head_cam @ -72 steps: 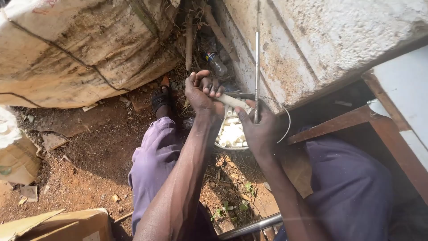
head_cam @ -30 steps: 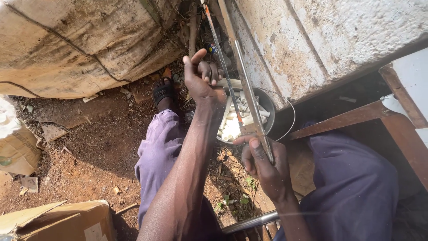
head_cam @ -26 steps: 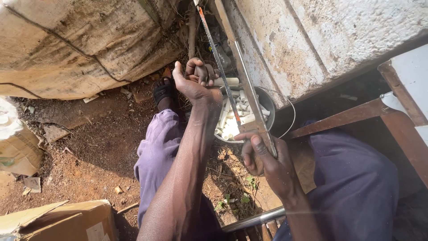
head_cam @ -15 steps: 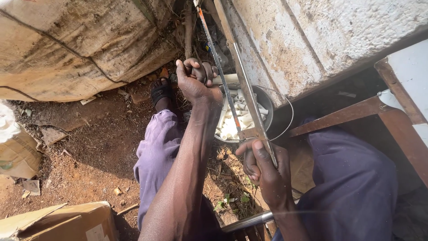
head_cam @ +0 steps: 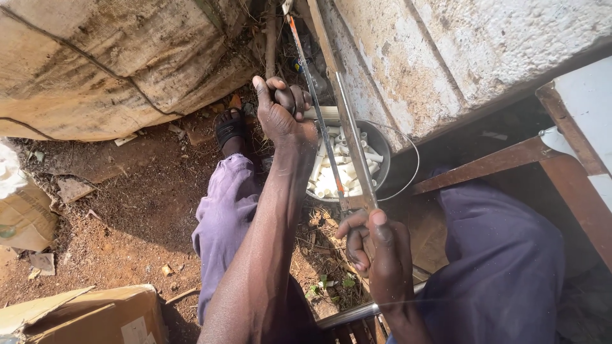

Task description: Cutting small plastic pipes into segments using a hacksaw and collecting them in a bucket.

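- a dark round bowl sits on the dirt between the person's knees, up against the pale rough wall; it is heaped with short white pipe pieces, and a thin wire loop curves round its far side
- the left hand is wrapped tight round a pale length of pipe held just above the bowl, fingers curled closed on it and the thumb sticking up
- the right hand is clenched on the handle of a hacksaw, fingers folded round it; the frame and thin blade run up from that hand, over the bowl, crossing the pipe beside the left hand
- a sandalled foot rests on the red earth just left of the bowl, purple trousers above it
- a big weathered slab leans at the upper left, crowding the space
- a cardboard box lies at the lower left, scraps around it
- a brown wooden frame crosses on the right, close to the bowl
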